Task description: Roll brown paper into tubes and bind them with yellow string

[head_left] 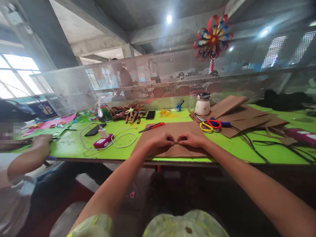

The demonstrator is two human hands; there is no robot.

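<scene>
A large sheet of brown paper [181, 129] lies near the front edge of the green table. Over it, my left hand [164, 140] pinches a thin edge or small roll of brown paper [176, 143] between thumb and fingers. From the other side, my right hand [190, 139] pinches the same piece, the two sets of fingertips almost meeting. A red-handled pen-like cutter [151, 127] rests on the sheet beyond my left hand. Scissors with yellow and red handles [209, 125] lie beyond my right hand, at the sheet's far right corner.
The green table [71, 144] carries a purple power socket [103, 141] with a white cable, phones, rolled brown sticks [133, 115], a white jar [202, 104] and stacked brown paper [243, 115]. A co-worker's arm [32, 158] is at left; black cords run at right.
</scene>
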